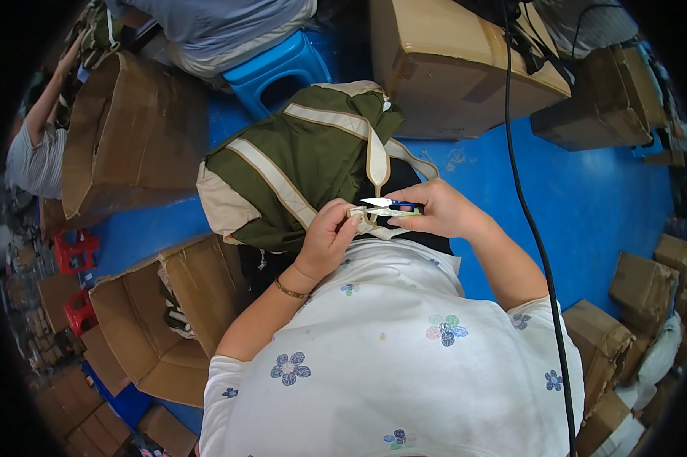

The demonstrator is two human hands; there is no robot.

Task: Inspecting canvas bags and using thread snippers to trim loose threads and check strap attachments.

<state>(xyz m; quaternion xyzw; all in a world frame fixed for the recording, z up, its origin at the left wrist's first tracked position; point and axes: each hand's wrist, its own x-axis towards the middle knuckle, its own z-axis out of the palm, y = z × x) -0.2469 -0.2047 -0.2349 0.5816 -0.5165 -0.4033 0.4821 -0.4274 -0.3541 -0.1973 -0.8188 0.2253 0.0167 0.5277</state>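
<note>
A green bag (328,145) with pale straps is laid across the lap, its contents hidden from view, while a small pale strap end (356,212) is pinched in the grip of the left hand (329,238) and a pair of snips (401,204), blades parted just beside it, is held between the thumb and fingers of the right grip (444,209). In the open cardboard box (130,305) at the lower left, green and white fabric (177,316) is contained. Black items (537,53) are carried on the large carton (442,84) beyond the bag.
</note>
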